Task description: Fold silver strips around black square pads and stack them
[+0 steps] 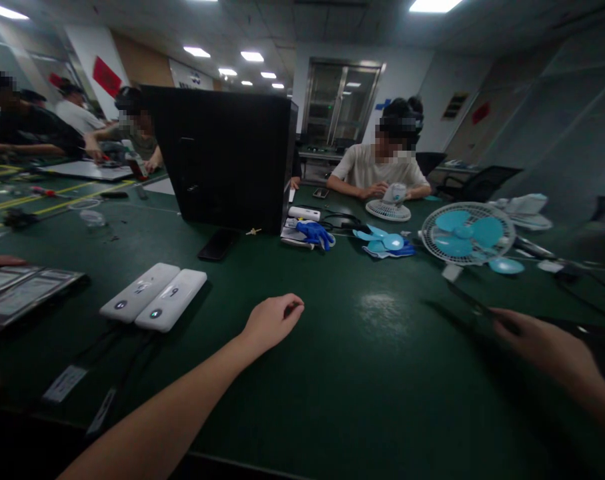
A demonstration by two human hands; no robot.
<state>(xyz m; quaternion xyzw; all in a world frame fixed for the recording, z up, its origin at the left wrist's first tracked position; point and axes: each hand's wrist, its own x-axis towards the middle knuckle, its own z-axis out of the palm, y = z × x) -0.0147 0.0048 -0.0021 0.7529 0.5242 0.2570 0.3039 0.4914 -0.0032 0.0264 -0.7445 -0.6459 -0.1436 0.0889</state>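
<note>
My left hand (pixel 275 320) rests on the dark green table (pixel 372 373), near the middle, with its fingers curled into a loose fist and thumb against forefinger; whatever is inside is hidden. My right hand (pixel 537 347) hovers low at the right, smeared by motion, closed round a dark slim tool (pixel 469 303) that points up and left. Just beyond that tool stands a small white desk fan (pixel 467 233) with light blue blades. Two white power banks (pixel 155 300) lie side by side to the left of my left hand.
A black computer case (pixel 222 160) stands upright at the back centre, a black phone (pixel 218 245) in front of it. A blue glove (pixel 315 233) and loose blue fan blades (pixel 387 243) lie behind. A person (pixel 377 170) opposite handles a fan grille (pixel 388 210). Other people sit far left.
</note>
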